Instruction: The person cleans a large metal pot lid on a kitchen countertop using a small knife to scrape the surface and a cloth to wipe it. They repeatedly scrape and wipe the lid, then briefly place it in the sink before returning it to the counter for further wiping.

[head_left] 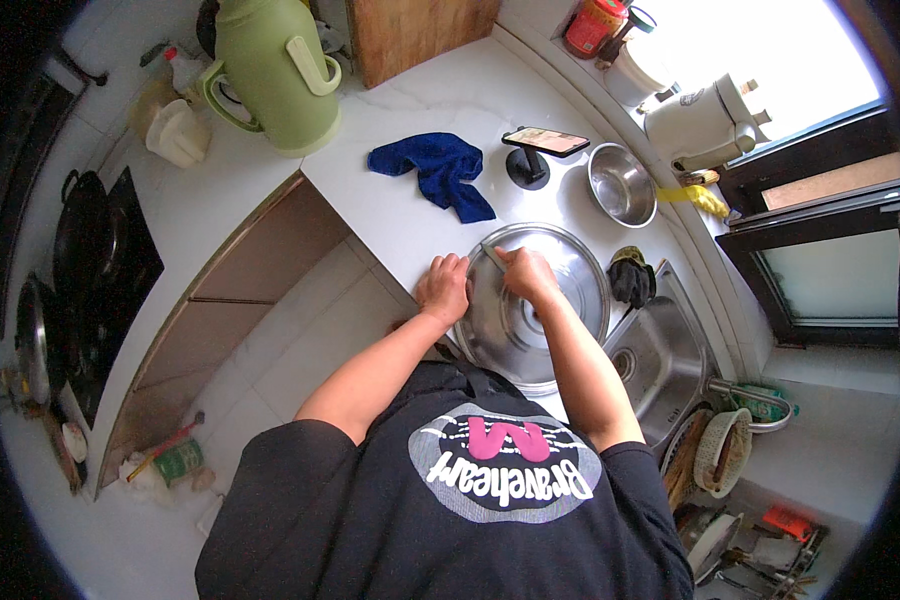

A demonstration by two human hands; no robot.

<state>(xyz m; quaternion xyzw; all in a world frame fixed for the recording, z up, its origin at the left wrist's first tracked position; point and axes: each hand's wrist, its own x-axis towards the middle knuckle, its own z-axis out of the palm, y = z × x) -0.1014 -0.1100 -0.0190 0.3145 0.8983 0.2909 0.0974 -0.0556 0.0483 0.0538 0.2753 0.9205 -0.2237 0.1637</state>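
Note:
A large round stainless-steel pot lid [581,281] with concentric rings lies on the white countertop, close to my body. My left hand [444,288] rests on its left rim with curled fingers; the fingertips are partly hidden, so I cannot tell how firmly they hold it. Over the lid's upper part, my right hand [526,273] grips a small grey-green strip or pad [493,256]. Most of that piece is covered by the fingers, and its visible end lies near the lid's far left rim. Beyond the lid is a crumpled dark blue cloth [439,169].
Nearby are a phone on a stand [529,166], a steel bowl [622,186], a dark bundled scrubber or cloth [631,279] and a sink [656,375]. A green thermos jug [274,75] stands far left, a wooden board [420,37] behind. A black wok [82,232] sits on the left hob.

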